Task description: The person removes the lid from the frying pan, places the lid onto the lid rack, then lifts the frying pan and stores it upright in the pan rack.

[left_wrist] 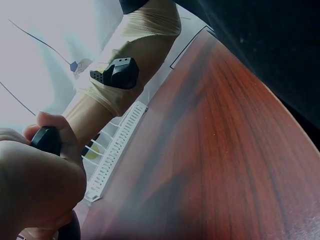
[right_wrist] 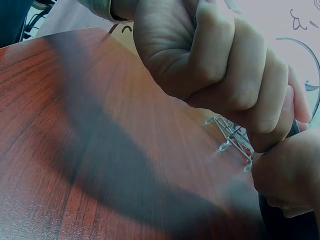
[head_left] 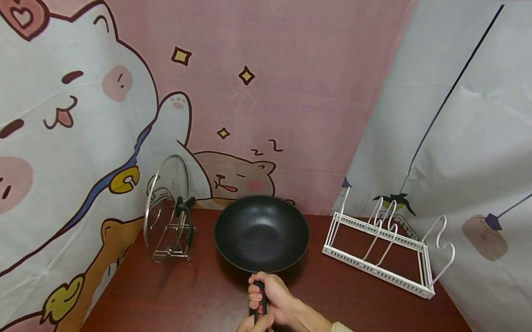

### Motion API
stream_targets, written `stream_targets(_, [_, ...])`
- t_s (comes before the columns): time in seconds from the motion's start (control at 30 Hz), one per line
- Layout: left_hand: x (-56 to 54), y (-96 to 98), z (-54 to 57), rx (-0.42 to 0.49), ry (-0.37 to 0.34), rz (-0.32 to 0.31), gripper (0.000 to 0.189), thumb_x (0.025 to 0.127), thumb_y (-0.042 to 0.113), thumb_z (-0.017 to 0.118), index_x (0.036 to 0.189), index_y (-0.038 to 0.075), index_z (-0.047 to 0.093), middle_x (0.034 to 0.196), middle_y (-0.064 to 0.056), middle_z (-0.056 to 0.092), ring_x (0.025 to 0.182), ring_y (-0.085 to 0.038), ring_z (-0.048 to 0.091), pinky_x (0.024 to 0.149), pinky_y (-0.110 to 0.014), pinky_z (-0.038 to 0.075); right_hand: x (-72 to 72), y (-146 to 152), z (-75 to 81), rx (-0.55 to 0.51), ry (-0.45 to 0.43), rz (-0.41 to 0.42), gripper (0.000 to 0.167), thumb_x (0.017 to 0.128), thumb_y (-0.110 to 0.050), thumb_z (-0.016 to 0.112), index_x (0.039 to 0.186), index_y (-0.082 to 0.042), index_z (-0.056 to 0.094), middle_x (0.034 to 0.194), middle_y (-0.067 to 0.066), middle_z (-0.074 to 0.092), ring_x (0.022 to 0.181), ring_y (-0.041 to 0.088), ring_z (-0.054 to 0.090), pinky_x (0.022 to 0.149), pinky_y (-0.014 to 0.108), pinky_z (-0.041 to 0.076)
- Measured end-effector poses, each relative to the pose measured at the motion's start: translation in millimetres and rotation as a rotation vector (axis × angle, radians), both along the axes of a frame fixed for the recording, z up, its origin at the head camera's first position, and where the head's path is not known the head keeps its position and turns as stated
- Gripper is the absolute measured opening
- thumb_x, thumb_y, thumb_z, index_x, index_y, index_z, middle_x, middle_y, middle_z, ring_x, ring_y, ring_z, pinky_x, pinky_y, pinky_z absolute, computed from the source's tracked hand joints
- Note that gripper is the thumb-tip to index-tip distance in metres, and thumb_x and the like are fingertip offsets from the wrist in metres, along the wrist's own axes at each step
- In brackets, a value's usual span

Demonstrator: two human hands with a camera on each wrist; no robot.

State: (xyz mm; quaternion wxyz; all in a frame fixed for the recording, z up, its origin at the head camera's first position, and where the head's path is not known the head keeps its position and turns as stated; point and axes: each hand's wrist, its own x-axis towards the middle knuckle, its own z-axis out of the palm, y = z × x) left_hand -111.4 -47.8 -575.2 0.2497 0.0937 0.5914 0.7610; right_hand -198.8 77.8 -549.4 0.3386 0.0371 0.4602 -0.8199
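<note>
A black wok (head_left: 262, 233) faces me with its inside showing, over the middle of the table. It appears raised, with a shadow beneath it. My right hand (head_left: 273, 294) grips the black handle (head_left: 260, 305) close to the pan. Further back, my left hand (head_left: 251, 330) holds the handle's end. The left wrist view shows the left hand (left_wrist: 40, 185) wrapped round the handle, its black end (left_wrist: 47, 141) sticking up. In the right wrist view, the left hand's curled fingers stand above the right hand (right_wrist: 292, 167), and a dark part of the wok (right_wrist: 285, 222) shows below.
At the left, a glass lid (head_left: 148, 225) with a metal rim stands upright in a wire rack (head_left: 173, 251). A white rack (head_left: 377, 270) with curved dividers lies at the right. Printed cloth (head_left: 311, 85) hangs behind the brown wooden table (head_left: 165, 309).
</note>
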Motion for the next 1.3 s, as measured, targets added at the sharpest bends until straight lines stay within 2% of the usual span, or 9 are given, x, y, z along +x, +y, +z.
stream_targets(0.13, [-0.2,-0.6,3.3,-0.002,0.025,-0.009,0.056,0.117,0.028,0.051,0.079,-0.011,0.038,0.065,0.014,0.053,0.052,0.003,0.042,0.05,-0.015,0.034,-0.1,0.1,3.9,-0.004,0.003,-0.002,0.011,0.107,-0.016,0.05,0.095,-0.018,0.052,0.072,-0.013,0.04,0.058,-0.001,0.036,0.054,0.014,0.039])
stream_targets(0.2, [0.1,-0.8,4.8,-0.006,0.034,-0.008,0.059,0.118,0.029,0.051,0.088,-0.019,0.036,0.065,0.014,0.053,0.052,0.003,0.042,0.05,-0.016,0.034,0.0,0.2,5.6,-0.006,0.003,-0.004,0.011,0.107,-0.016,0.05,0.096,-0.017,0.052,0.072,-0.013,0.04,0.058,-0.001,0.036,0.054,0.014,0.039])
stream_targets(0.37, [0.8,-1.5,7.5,-0.008,0.04,-0.011,0.063,0.118,0.03,0.051,0.091,-0.025,0.035,0.064,0.015,0.053,0.052,0.004,0.043,0.05,-0.015,0.034,0.9,0.4,8.7,-0.008,0.005,-0.011,0.012,0.107,-0.016,0.051,0.095,-0.018,0.052,0.072,-0.013,0.04,0.058,-0.001,0.036,0.054,0.014,0.039])
stream_targets(0.8, [3.9,-1.5,14.1,0.007,0.021,-0.003,0.064,0.116,0.031,0.054,0.091,-0.025,0.034,0.064,0.014,0.052,0.052,0.002,0.042,0.05,-0.015,0.035,4.1,1.1,16.9,0.001,0.028,-0.017,0.013,0.107,-0.016,0.051,0.095,-0.018,0.052,0.073,-0.013,0.039,0.059,-0.001,0.035,0.055,0.015,0.039])
stream_targets(1.1, [5.1,-2.4,18.8,0.033,0.017,-0.023,0.064,0.118,0.031,0.052,0.091,-0.024,0.033,0.064,0.015,0.052,0.051,0.003,0.042,0.05,-0.015,0.035,5.8,2.7,22.6,0.007,0.062,-0.005,0.014,0.109,-0.016,0.05,0.095,-0.018,0.052,0.073,-0.012,0.039,0.058,-0.001,0.038,0.055,0.016,0.041])
stream_targets(1.27, [5.2,-2.5,21.5,0.042,0.03,-0.027,0.064,0.118,0.03,0.052,0.088,-0.023,0.033,0.064,0.014,0.051,0.051,0.003,0.041,0.049,-0.015,0.034,6.4,3.0,25.1,0.009,0.077,-0.015,0.014,0.108,-0.015,0.05,0.094,-0.018,0.052,0.073,-0.011,0.038,0.058,0.0,0.038,0.054,0.016,0.042])
stream_targets(1.3, [5.0,-2.4,21.5,0.047,0.024,-0.032,0.064,0.118,0.03,0.052,0.083,-0.02,0.034,0.064,0.014,0.051,0.05,0.003,0.041,0.049,-0.015,0.034,6.5,2.8,25.8,0.011,0.081,-0.02,0.014,0.108,-0.015,0.05,0.094,-0.018,0.052,0.073,-0.011,0.038,0.058,0.0,0.038,0.054,0.016,0.041])
